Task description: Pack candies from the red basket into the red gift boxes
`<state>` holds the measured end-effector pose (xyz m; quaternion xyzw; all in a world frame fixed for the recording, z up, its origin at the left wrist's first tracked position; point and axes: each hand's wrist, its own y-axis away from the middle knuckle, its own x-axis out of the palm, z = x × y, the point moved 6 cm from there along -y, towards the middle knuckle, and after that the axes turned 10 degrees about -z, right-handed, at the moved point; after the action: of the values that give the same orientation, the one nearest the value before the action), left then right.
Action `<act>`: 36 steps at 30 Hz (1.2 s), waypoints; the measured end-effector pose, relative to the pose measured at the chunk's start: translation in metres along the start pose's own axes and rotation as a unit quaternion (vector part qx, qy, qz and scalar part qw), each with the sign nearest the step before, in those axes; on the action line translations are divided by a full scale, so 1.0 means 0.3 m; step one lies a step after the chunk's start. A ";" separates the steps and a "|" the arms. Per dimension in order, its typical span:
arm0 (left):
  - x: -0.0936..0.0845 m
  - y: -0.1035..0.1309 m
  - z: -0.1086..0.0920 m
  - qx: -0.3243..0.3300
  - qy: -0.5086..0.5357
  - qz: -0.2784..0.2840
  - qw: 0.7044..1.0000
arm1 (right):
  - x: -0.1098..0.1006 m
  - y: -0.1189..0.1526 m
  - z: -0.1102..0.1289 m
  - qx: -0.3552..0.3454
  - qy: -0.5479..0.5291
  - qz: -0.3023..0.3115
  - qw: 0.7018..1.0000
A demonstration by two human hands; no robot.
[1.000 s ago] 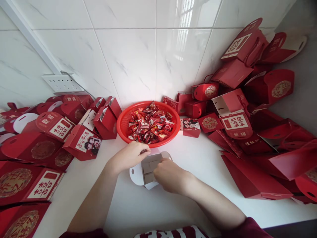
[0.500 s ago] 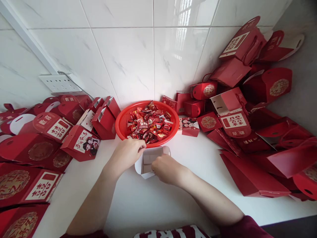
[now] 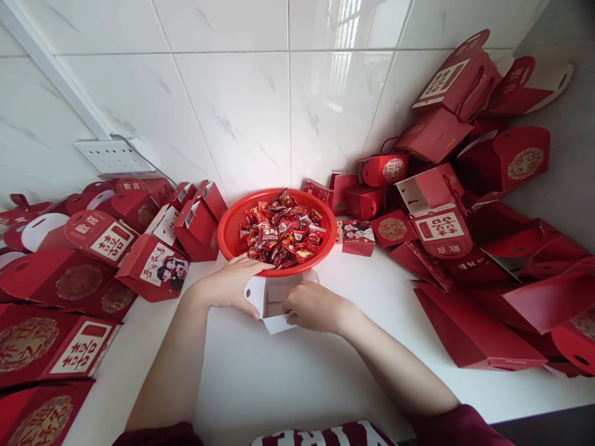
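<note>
An unclosed carton point(image 3: 281, 291) with a white inside lies just in front of a red plastic basket point(image 3: 222, 238) of wrapped candies point(image 3: 283, 232). My left hand point(image 3: 235, 286) is at the carton's left flap, thumb and fingers spread apart around it. At the carton's right side, my right hand point(image 3: 313, 305) is closed with curled fingers on its edge, by the front flap. The tips of the right fingers are partly hidden.
Many red gift boxes point(image 3: 77, 279) stand in rows at the left. More red boxes point(image 3: 478, 322) are piled at the right. Behind the basket rises a tiled wall point(image 3: 232, 111) with a white socket strip point(image 3: 114, 156).
My left hand has moved left and opened out from its earlier pinch near the carton's back edge. The front flap now lies folded outward toward me. My right hand has hardly moved.
</note>
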<state>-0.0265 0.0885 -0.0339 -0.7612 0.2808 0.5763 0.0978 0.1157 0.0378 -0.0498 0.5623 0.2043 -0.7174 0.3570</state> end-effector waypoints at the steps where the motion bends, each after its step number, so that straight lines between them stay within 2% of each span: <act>1: 0.000 0.001 0.001 0.003 0.002 0.000 1.000 | -0.007 0.007 -0.003 -0.008 -0.014 -0.002 1.000; 6: 0.000 0.006 -0.008 -0.001 0.007 -0.013 1.000 | -0.045 0.055 -0.022 -0.045 -0.083 -0.029 0.995; 11: -0.003 0.005 -0.007 0.004 0.013 -0.026 1.000 | -0.067 0.096 -0.041 -0.023 -0.119 -0.026 0.992; 13: 0.000 0.002 -0.005 0.003 0.011 -0.031 0.999 | -0.094 0.102 -0.046 -0.019 -0.150 -0.058 0.987; 15: 0.005 -0.002 -0.005 0.000 0.003 -0.034 0.999 | -0.133 0.101 -0.063 -0.014 -0.172 -0.126 0.977; 17: 0.010 -0.008 -0.012 0.001 -0.007 -0.037 0.999 | -0.164 0.090 -0.112 0.029 -0.141 -0.200 0.969; 19: 0.016 -0.013 -0.017 -0.001 -0.014 -0.035 0.999 | -0.167 0.066 -0.193 0.127 -0.059 -0.223 0.965; 21: 0.020 -0.021 -0.016 -0.007 -0.018 -0.031 0.999 | -0.148 0.027 -0.276 0.215 0.008 -0.193 0.957; 23: 0.019 -0.030 -0.012 -0.004 -0.015 -0.036 0.999 | -0.125 -0.035 -0.331 0.235 0.020 -0.152 0.960; 27: 0.018 -0.050 -0.005 0.011 -0.024 -0.042 0.999 | -0.095 -0.164 -0.387 0.212 -0.025 -0.073 0.974; 30: 0.020 -0.059 -0.001 0.016 -0.040 -0.050 0.998 | -0.090 -0.213 -0.407 0.176 -0.082 -0.054 0.979; 33: 0.022 -0.062 0.002 0.014 -0.057 -0.053 0.997 | -0.099 -0.205 -0.425 0.130 -0.148 -0.110 0.974; 36: 0.020 -0.067 0.000 0.010 -0.069 -0.057 0.996 | -0.112 -0.163 -0.442 0.090 -0.226 -0.200 0.949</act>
<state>-0.0145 0.1031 -0.0430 -0.7334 0.2350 0.6183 0.1571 0.1708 0.1717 -0.0609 0.3631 0.1613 -0.8977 0.1907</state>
